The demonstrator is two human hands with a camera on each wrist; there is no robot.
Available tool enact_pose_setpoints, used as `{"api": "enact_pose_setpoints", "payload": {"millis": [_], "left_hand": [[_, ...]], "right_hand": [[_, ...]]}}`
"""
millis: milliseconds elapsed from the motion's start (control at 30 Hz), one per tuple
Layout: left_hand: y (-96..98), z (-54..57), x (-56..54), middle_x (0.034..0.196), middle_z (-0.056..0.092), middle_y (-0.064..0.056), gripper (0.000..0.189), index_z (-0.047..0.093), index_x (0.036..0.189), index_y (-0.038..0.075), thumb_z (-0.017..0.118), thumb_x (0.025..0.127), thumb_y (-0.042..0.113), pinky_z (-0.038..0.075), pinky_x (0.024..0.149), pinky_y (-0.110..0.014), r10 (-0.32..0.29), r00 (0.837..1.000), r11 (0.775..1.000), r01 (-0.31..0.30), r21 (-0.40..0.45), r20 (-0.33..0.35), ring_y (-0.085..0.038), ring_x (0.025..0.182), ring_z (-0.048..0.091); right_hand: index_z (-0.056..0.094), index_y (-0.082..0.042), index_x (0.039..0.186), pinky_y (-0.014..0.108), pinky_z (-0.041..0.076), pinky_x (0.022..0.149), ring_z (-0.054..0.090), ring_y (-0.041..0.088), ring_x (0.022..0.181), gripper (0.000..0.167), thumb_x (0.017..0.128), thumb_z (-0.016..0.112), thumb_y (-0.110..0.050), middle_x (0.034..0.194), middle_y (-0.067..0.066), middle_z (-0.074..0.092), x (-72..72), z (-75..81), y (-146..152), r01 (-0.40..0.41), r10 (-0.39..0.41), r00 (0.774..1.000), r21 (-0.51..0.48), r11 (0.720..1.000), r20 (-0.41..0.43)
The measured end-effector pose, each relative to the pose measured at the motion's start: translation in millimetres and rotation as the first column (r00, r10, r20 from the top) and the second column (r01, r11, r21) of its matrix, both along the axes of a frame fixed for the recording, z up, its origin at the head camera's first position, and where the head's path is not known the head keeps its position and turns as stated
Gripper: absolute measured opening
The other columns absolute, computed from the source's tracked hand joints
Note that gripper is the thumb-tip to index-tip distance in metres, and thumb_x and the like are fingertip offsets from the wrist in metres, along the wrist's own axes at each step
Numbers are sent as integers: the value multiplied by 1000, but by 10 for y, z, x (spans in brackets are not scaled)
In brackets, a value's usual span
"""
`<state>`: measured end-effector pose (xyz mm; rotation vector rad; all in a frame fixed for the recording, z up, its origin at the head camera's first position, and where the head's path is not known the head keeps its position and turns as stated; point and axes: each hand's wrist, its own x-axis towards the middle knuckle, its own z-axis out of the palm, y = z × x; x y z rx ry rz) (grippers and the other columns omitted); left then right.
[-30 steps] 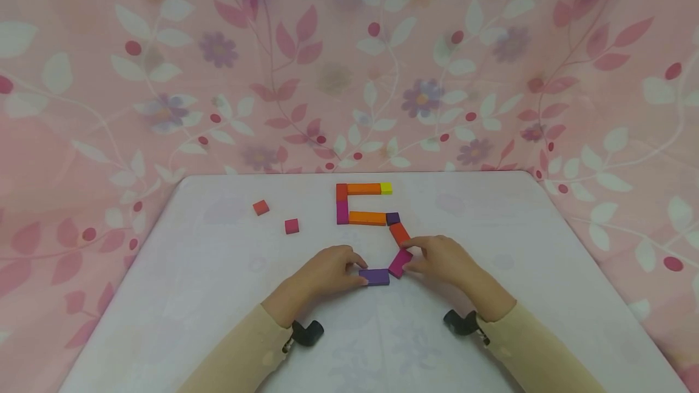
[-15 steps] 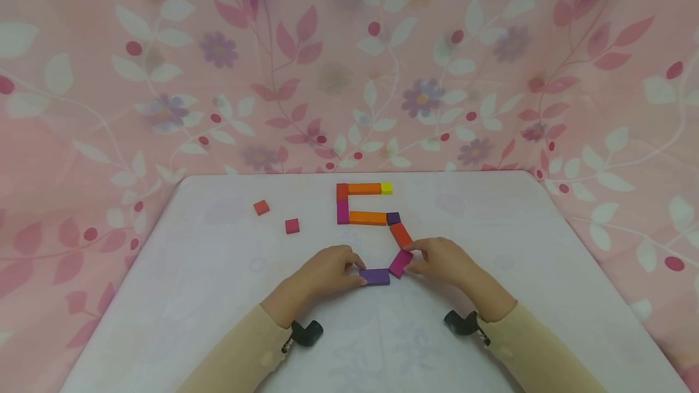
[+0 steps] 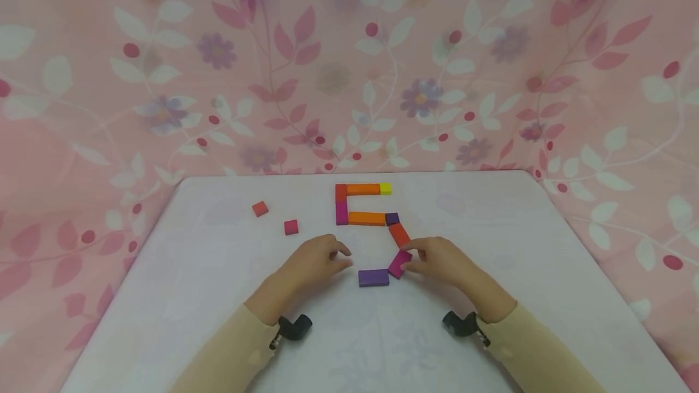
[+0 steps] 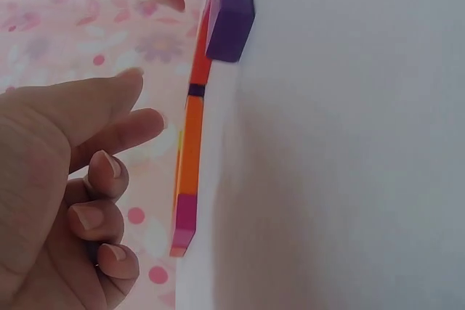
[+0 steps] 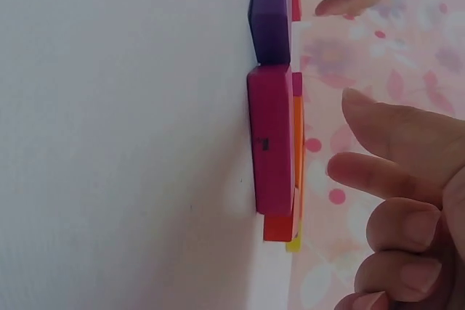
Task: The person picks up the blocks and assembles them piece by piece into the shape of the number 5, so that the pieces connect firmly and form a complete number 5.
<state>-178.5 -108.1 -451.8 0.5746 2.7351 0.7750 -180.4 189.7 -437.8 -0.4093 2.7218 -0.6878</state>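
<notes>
In the head view my left hand [image 3: 311, 262] hovers just left of a purple block [image 3: 374, 278], thumb and index finger apart and holding nothing. My right hand [image 3: 442, 259] is beside a tilted magenta block [image 3: 399, 264], which its thumb overlaps in this view; the right wrist view shows a gap between fingertips and block. The purple and magenta blocks meet end to end. Above them a slanted red-orange block [image 3: 399, 236] leads to a dark purple cube [image 3: 392, 219] and a flat orange block [image 3: 366, 219]. The chain of blocks resembles a figure 5.
An upright magenta block [image 3: 341, 213], a red block [image 3: 341, 191], another orange block [image 3: 363, 189] and a yellow cube [image 3: 385, 188] form the upper part. Two loose cubes, one orange-red [image 3: 260, 208] and one pinkish red [image 3: 291, 227], lie to the left on the white table [image 3: 218, 272].
My left hand has let go of the purple block and drawn back up and to the left. My right hand has hardly moved, and the blocks stay in place.
</notes>
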Motion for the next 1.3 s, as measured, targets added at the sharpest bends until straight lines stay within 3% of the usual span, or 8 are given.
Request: {"api": "enact_pose_setpoints", "payload": {"millis": [367, 833, 1100, 1300], "left_hand": [[-294, 51, -70, 85, 55, 6, 26, 75, 116, 24, 73, 92, 33, 49, 73, -28, 153, 986, 988, -154, -2, -71, -14, 82, 53], [-649, -7, -168, 86, 55, 2, 27, 75, 118, 17, 72, 93, 28, 48, 72, -34, 206, 959, 978, -206, 23, -197, -17, 79, 52], [-871, -57, -283, 85, 59, 1, 28, 75, 119, 13, 73, 93, 23, 46, 75, -36, 265, 944, 964, -256, 68, -196, -19, 80, 53], [-1011, -130, -368, 84, 57, -4, 33, 72, 123, 11, 73, 92, 23, 44, 73, -37, 289, 946, 957, -282, 67, -149, -22, 78, 52]], "right_hand": [[75, -20, 117, 27, 41, 60, 50, 15, 68, 34, 85, 81, -30, 69, -3, 54, 48, -20, -125, -33, 34, 999, -110, 993, 12], [76, -23, 110, 27, 39, 60, 50, 14, 68, 29, 83, 83, -30, 68, -5, 54, 115, -72, -277, -78, 80, 997, -126, 989, 13], [76, -23, 111, 26, 39, 60, 51, 13, 70, 31, 81, 84, -31, 69, -6, 54, 129, -97, -314, -103, 104, 995, -117, 988, 1], [76, -22, 111, 27, 41, 61, 51, 13, 69, 33, 80, 85, -32, 69, -7, 54, 116, -99, -336, -112, 110, 994, -97, 989, -22]]}}
